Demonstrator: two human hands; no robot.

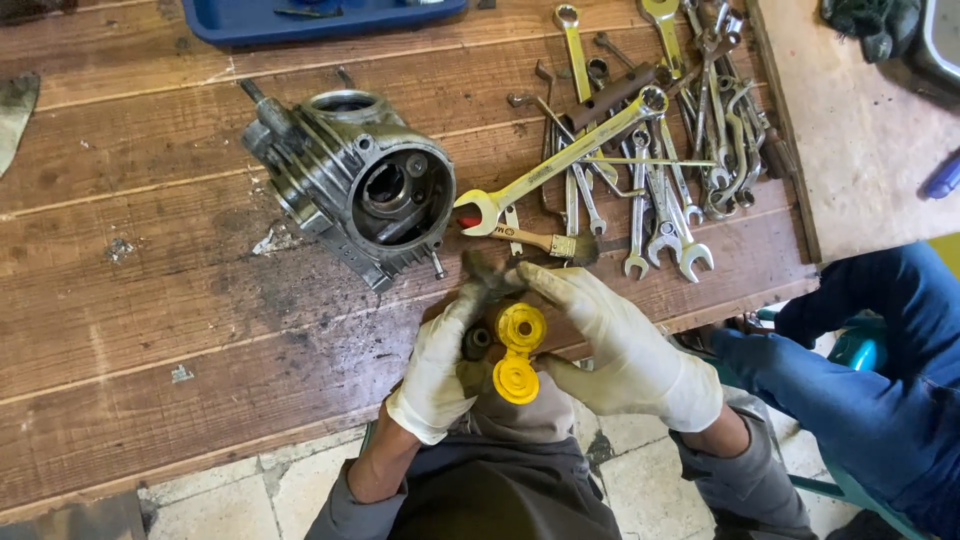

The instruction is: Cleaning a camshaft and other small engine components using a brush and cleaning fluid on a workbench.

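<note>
Wooden workbench (150, 300): both gloved hands (545, 340) pinch a grimy part (487, 275) between fingertips.

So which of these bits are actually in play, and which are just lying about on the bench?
In hand:
left hand and right hand, gloved, on a small dark part
yellow spool piece below them

Lying about:
engine casing
yellow spanner
paintbrush
spanner pile
blue tray
</note>
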